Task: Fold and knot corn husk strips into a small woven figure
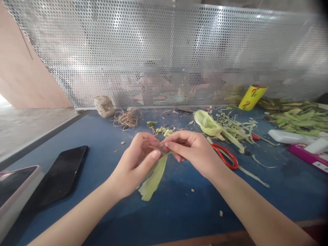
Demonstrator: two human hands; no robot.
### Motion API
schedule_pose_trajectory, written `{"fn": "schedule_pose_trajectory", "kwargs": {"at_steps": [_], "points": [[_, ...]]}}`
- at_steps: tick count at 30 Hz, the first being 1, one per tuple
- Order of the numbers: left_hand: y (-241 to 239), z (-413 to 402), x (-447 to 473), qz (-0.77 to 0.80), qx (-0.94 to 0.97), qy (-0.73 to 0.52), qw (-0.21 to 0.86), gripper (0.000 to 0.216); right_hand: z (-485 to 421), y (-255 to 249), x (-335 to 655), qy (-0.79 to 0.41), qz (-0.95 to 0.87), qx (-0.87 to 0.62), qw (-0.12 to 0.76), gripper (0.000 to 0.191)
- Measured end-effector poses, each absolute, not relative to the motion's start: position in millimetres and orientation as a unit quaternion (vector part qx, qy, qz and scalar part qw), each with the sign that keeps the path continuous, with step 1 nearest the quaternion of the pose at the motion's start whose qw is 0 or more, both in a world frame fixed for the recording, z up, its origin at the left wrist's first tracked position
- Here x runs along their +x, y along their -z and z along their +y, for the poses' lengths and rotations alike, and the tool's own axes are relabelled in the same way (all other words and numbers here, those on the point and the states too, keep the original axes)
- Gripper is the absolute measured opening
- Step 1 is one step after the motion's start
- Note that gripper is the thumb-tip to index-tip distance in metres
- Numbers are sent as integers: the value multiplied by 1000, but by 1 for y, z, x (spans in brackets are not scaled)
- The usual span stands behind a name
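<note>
Both hands meet over the middle of the blue table, fingertips pinched close together. From between them a flat, pale green leaf piece (pixel 153 181), like a dried husk, hangs down toward me. My left hand (pixel 135 164) is closed on the leaf's upper end, thumb pointing to the right. Beside it, my right hand (pixel 191 148) pinches the same narrow tip with thumb and forefinger. Something thin and brownish shows between the fingertips, too small to name. Red-handled scissors (pixel 227 156) lie just right of my right hand, their blades mostly hidden.
Left of my arms lie a black phone (pixel 61 174) and another device (pixel 17 184). Behind are a twine tangle (pixel 126 119), a pale roll (pixel 104 106) and green scraps (pixel 164 131). A cupped husk (pixel 208 123), yellow tube (pixel 252 97) and purple power strip (pixel 310 157) lie right. Perforated metal (pixel 166 41) stands behind.
</note>
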State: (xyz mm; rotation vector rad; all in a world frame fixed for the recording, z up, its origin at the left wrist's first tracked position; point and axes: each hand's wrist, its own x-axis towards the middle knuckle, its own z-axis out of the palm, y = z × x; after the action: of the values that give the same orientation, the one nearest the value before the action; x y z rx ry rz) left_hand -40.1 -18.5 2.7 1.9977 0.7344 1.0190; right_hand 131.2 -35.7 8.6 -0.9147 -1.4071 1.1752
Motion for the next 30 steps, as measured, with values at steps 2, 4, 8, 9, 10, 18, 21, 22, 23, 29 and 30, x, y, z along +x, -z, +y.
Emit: {"fn": "schedule_pose_trajectory", "kwargs": {"at_steps": [2,4,8,9,10,18,21,22,23,29,30], "points": [[-5,-19,-39,312,794,-357,381,14,-35,-9,131,-479,-593,-387,518,10],[-8,-19,-38,346,817,-330,321,13,-35,-9,132,-474,-596,-387,519,11],[-9,-20,-40,329,858,-337,206,15,-34,-9,134,-471,-599,-413,499,19],[-8,-20,-41,312,868,-345,177,12,-33,-9,135,-475,-601,-424,484,20],[-8,-19,-41,293,878,-350,145,10,-33,-8,136,-479,-602,-434,468,20],[-8,-16,-45,166,924,-341,-55,10,-31,-11,140,-408,-642,-473,444,23],[-9,-16,-46,123,939,-319,-36,15,-33,-14,141,-365,-668,-475,441,24],[-9,-16,-46,111,941,-319,-29,16,-34,-15,141,-349,-676,-474,442,23],[-9,-17,-46,103,941,-321,-26,16,-34,-16,141,-336,-684,-471,445,22],[-12,-17,-45,64,946,-312,-49,17,-35,-15,140,-297,-699,-449,470,18],[-13,-17,-45,57,950,-303,-53,17,-34,-15,140,-292,-701,-449,471,18]]}}
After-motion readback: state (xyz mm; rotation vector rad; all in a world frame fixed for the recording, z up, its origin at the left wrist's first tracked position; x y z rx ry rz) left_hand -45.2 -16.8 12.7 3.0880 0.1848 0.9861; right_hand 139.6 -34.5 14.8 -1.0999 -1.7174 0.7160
